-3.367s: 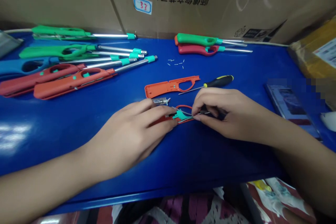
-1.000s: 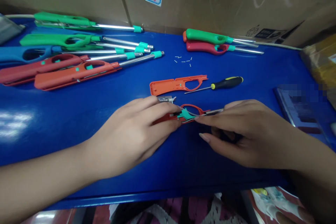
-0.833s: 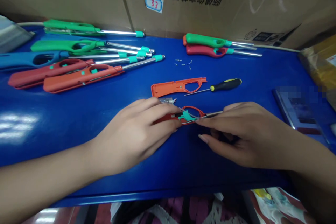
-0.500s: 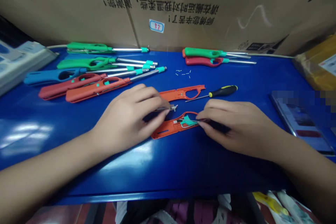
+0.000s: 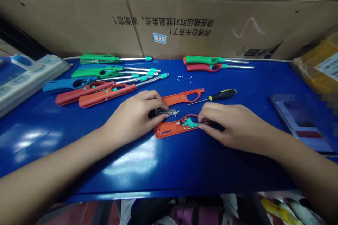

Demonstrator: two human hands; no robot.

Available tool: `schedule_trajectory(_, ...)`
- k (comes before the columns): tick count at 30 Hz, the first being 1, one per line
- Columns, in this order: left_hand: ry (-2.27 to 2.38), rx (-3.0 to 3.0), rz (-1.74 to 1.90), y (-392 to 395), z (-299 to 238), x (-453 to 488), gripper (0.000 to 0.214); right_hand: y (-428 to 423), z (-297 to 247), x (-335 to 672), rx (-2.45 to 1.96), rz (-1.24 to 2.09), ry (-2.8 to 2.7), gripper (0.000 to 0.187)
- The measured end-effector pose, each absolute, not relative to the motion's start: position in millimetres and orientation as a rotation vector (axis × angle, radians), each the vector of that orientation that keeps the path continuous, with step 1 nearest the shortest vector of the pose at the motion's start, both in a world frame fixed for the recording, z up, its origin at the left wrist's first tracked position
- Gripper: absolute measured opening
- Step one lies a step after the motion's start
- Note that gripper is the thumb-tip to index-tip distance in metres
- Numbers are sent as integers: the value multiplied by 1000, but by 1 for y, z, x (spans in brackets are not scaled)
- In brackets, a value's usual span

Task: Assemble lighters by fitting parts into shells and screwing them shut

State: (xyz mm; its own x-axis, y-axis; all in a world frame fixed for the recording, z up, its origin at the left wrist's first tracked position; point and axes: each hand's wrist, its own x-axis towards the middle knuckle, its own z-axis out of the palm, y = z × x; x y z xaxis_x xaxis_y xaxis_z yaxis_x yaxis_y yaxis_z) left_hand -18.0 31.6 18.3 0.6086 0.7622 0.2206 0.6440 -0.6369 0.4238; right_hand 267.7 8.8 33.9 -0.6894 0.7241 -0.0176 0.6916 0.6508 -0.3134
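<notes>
Brown cardboard box [image 5: 171, 3] stands along the back, its printed text upside down, a "33" label [image 5: 160, 38] stuck on it. Blue tabletop [image 5: 169, 168], glossy, in front. Taped parcel [image 5: 314, 70] at far right; white power strip [image 5: 34, 81] at far left.

Left hand [image 5: 137, 112]: thumb and fingers gripping a clear tank [image 5: 166, 112], its fitting end pointing right. Right hand [image 5: 227, 126]: fingertips pinched on the front end of the open lighter half [image 5: 169, 129]; whether shell, wire or metal tube is between them, cannot tell.

Flat screen device [image 5: 301, 123] lies beyond the right hand. Green, blue, red and orange lighters [image 5: 104, 95] lie back left, nozzles to the right; a green lighter [image 5: 202, 59] and a red lighter [image 5: 203, 67] sit side by side back right.

Open lighter half is on the table, cavity up, just nearer than the tank. Bare orange half [image 5: 182, 97] lies behind the tank. Screwdriver [image 5: 223, 94], black and yellow, tip near that half. Teal trigger [image 5: 189, 122] sits inside the open half. Smallest: loose screws [image 5: 187, 79], scattered behind.
</notes>
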Motion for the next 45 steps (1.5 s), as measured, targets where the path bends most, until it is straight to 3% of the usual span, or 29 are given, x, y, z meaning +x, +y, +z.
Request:
schedule_trajectory(16, 1290, 2340, 463, 32, 21, -22, 15, 6, 34, 267, -1293, 459, -2737, 7)
schedule_trajectory(22, 1349, 2381, 530, 29, 24, -19, 24, 5, 35, 267, -1308, 439, -2731, 9)
schedule_trajectory(30, 1083, 2486, 755, 10, 27, -8, 21, 9, 33, 267, -1248, 548, -2605, 5)
schedule_trajectory(38, 939, 2480, 736, 2, 16, -1, 20, 9, 25, 266, -1185, 719, -2378, 16)
schedule_trajectory(45, 938, 2436, 742, 4, 11, 0, 20, 10, 27, 264, -1115, 700, -2352, 13)
